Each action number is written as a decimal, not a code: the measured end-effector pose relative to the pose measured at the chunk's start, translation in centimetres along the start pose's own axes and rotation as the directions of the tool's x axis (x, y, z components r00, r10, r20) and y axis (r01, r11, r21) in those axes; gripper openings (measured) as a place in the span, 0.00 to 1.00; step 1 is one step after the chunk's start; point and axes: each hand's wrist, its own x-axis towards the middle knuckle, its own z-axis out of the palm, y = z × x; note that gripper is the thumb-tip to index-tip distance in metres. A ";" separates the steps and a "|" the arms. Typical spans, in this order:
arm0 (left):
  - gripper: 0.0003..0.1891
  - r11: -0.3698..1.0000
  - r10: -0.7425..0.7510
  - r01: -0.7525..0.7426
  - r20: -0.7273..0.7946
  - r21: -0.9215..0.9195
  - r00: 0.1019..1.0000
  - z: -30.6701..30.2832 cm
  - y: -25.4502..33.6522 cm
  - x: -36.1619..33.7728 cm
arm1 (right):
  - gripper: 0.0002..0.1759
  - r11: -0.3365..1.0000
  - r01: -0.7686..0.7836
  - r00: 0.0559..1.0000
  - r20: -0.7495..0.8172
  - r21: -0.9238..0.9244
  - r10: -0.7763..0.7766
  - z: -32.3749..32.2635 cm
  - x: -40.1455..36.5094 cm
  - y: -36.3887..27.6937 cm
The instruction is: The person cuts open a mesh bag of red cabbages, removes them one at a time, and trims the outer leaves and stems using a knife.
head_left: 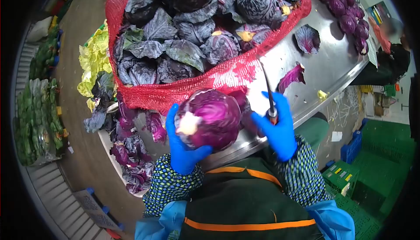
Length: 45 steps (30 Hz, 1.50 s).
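In my left hand (pixel 183 150), gloved in blue, rests a purple red cabbage (pixel 218 119), its pale cut stem end facing left. The fingers and thumb curve round its left and lower side. My right hand (pixel 280 128), also in a blue glove, grips a knife (pixel 268 84) with its dark, narrow blade pointing up and away from me. The knife's handle is partly hidden by the fingers. Just beyond the cabbage lies an open red mesh sack (pixel 164 94) full of dark, untrimmed red cabbages (pixel 256 3).
Loose leaves (pixel 307 38) lie on the metal table (pixel 334 63). Peeled red cabbages (pixel 348 23) are piled at the back right, near another person (pixel 389 60). Trimmed purple leaves (pixel 131 157) heap up at the left. Green crates (pixel 387 148) stand lower right.
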 end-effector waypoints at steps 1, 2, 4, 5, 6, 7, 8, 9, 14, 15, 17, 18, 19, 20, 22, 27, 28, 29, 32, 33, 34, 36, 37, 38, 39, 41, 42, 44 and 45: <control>0.59 0.984 0.037 -0.039 0.016 0.175 0.999 0.0 0.2 0.3 | 0.28 0.954 -0.144 0.980 0.171 0.265 0.100 0.5 -0.5 -2.1; 0.59 0.990 -0.037 0.040 -0.027 0.132 0.999 1.0 1.1 0.4 | 0.28 0.990 0.020 0.985 0.165 0.140 -0.043 1.0 -0.5 -2.9; 0.58 0.939 0.057 -0.065 0.033 0.339 0.998 0.6 1.2 0.1 | 0.26 0.996 0.088 0.985 0.149 0.008 -0.089 1.8 -0.7 -3.5; 0.58 0.843 0.145 -0.174 0.097 0.509 0.985 0.5 1.2 0.1 | 0.26 0.996 0.084 0.987 0.135 0.007 -0.084 1.7 -0.8 -3.5; 0.58 0.924 0.109 -0.118 0.045 0.365 0.993 1.3 1.2 -0.2 | 0.24 0.992 0.125 0.985 0.127 -0.033 -0.120 1.5 -1.0 -3.6; 0.58 0.927 0.105 -0.112 0.038 0.358 0.994 1.2 0.8 -0.4 | 0.22 0.984 0.165 0.979 0.131 -0.072 -0.154 1.4 -1.2 -3.6; 0.58 0.951 0.092 -0.098 0.034 0.292 0.995 0.9 0.4 -0.7 | 0.19 0.975 0.181 0.973 0.169 -0.129 -0.159 0.9 -1.2 -2.7; 0.58 0.970 0.085 -0.091 0.036 0.227 0.996 0.7 0.3 -0.7 | 0.19 0.974 0.182 0.972 0.171 -0.132 -0.159 0.9 -1.2 -1.7; 0.57 0.954 0.108 -0.135 0.113 0.266 0.988 0.7 0.6 -1.0 | 0.21 0.871 -0.313 0.941 0.246 0.379 0.231 0.8 -0.6 -3.1; 0.57 0.954 0.116 -0.143 0.118 0.265 0.986 0.4 1.2 0.0 | 0.23 0.824 -0.382 0.920 0.261 0.419 0.293 0.5 0.0 -3.3; 0.60 0.901 0.052 -0.285 0.572 0.327 0.819 -0.8 2.7 2.2 | 0.27 0.855 -0.346 0.916 0.338 0.388 0.217 -0.7 1.1 -1.1; 0.59 0.952 -0.103 -0.097 0.604 0.289 0.791 -0.9 3.0 2.9 | 0.29 0.768 -0.430 0.874 0.431 0.475 0.224 -0.6 0.9 0.1; 0.57 0.978 -0.126 0.015 0.535 0.206 0.835 -0.7 1.9 3.3 | 0.30 0.660 -0.514 0.829 0.515 0.549 0.218 -0.5 0.5 1.4; 0.56 0.946 -0.259 0.121 0.474 0.302 0.841 -0.3 1.5 3.2 | 0.33 0.774 -0.501 0.813 0.517 0.389 0.267 -0.2 -0.3 4.4; 0.55 0.766 -0.123 -0.218 0.470 0.605 0.874 -0.4 -3.3 1.5 | 0.31 0.695 -0.530 0.842 0.400 0.487 0.362 1.5 -2.9 7.3; 0.62 0.652 -0.045 -0.217 0.322 0.727 0.946 1.7 -4.9 0.0 | 0.25 0.695 -0.554 0.832 0.275 0.459 0.482 0.9 -4.9 5.7; 0.61 0.674 0.020 -0.199 0.252 0.711 0.967 2.1 -5.0 -0.2 | 0.24 0.890 -0.353 0.934 0.172 0.290 0.314 0.5 -5.5 6.6; 0.61 0.674 0.028 -0.208 0.258 0.709 0.966 2.3 -5.2 -0.2 | 0.23 0.991 -0.108 0.989 0.106 0.084 0.099 0.1 -5.4 6.2; 0.60 0.568 0.047 -0.239 0.259 0.787 0.965 2.5 -5.8 0.2 | 0.23 0.900 0.311 0.927 0.306 -0.305 -0.217 -1.9 -4.7 4.0; 0.60 0.575 0.044 -0.243 0.266 0.781 0.963 2.7 -5.9 0.4 | 0.23 0.899 0.304 0.931 0.299 -0.314 -0.210 -2.2 -4.5 3.2; 0.60 0.553 0.042 -0.250 0.273 0.795 0.961 3.0 -5.9 0.5 | 0.24 0.873 0.291 0.929 0.332 -0.392 -0.161 -2.3 -4.1 2.5; 0.59 0.536 0.038 -0.244 0.265 0.808 0.963 3.6 -6.2 0.4 | 0.25 0.823 0.292 0.928 0.351 -0.488 -0.121 -2.5 -3.8 2.7; 0.59 0.540 0.034 -0.240 0.264 0.806 0.964 3.9 -6.1 0.3 | 0.25 0.822 0.288 0.929 0.353 -0.491 -0.115 -2.5 -4.0 3.0; 0.59 0.499 0.015 -0.223 0.249 0.838 0.968 4.3 -5.6 0.3 | 0.25 0.822 0.276 0.935 0.338 -0.498 -0.109 -2.3 -4.2 3.2; 0.58 0.456 -0.001 -0.205 0.231 0.866 0.973 4.6 -5.4 0.4 | 0.25 0.820 0.268 0.940 0.326 -0.506 -0.106 -2.2 -4.1 3.4; 0.58 0.480 -0.013 -0.183 0.215 0.858 0.977 4.7 -6.0 0.5 | 0.24 0.825 0.209 0.956 0.289 -0.525 -0.058 -1.4 -3.7 3.5; 0.58 0.498 -0.026 -0.167 0.207 0.851 0.978 4.8 -6.1 0.4 | 0.23 0.830 0.143 0.970 0.242 -0.540 -0.010 -1.2 -3.6 3.7; 0.58 0.476 -0.060 -0.105 0.151 0.873 0.987 5.7 -5.9 1.0 | 0.21 0.850 0.152 0.969 0.245 -0.504 -0.028 -1.3 -1.8 5.0; 0.58 0.450 -0.088 -0.043 0.092 0.892 0.992 5.9 -5.7 1.2 | 0.21 0.869 0.164 0.968 0.248 -0.466 -0.050 -1.3 -0.5 6.1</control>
